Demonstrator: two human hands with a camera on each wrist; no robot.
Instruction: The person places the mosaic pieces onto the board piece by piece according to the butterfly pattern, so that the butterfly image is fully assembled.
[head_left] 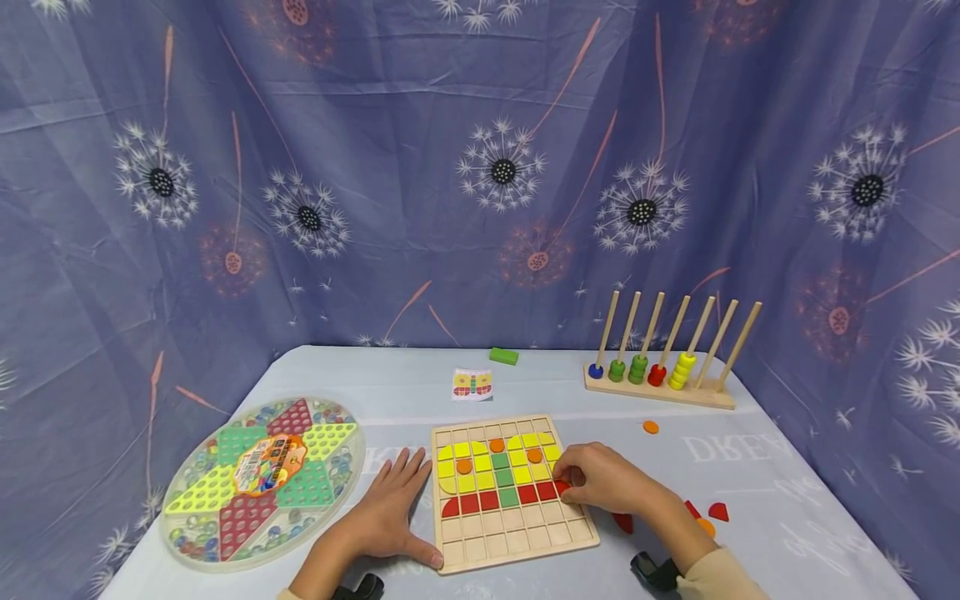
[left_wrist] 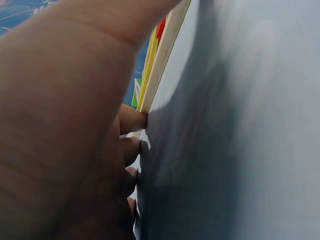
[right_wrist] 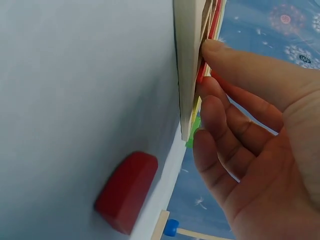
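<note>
A wooden grid board (head_left: pixel 517 546) lies on the table, its upper squares filled with yellow, orange and green flat pieces and a row of red ones. My left hand (head_left: pixel 390 512) is spread beside the board's left edge, thumb at the near left corner. At the right end of the red row, my right hand (head_left: pixel 600 479) pinches a red piece (head_left: pixel 562 486) between thumb and fingers; its shape is partly covered. In the right wrist view the red piece (right_wrist: pixel 202 71) sits at the board's edge (right_wrist: pixel 186 75). Behind the board lies a small butterfly pattern card (head_left: pixel 472 384).
Loose red pieces (head_left: pixel 718 512) and orange discs (head_left: pixel 650 427) lie right of the board, one red piece (head_left: pixel 623 522) partly under my right forearm. A round marble board (head_left: pixel 183 467) stands left. At the back are a green block (head_left: pixel 503 356) and a pegged bead rack (head_left: pixel 660 393).
</note>
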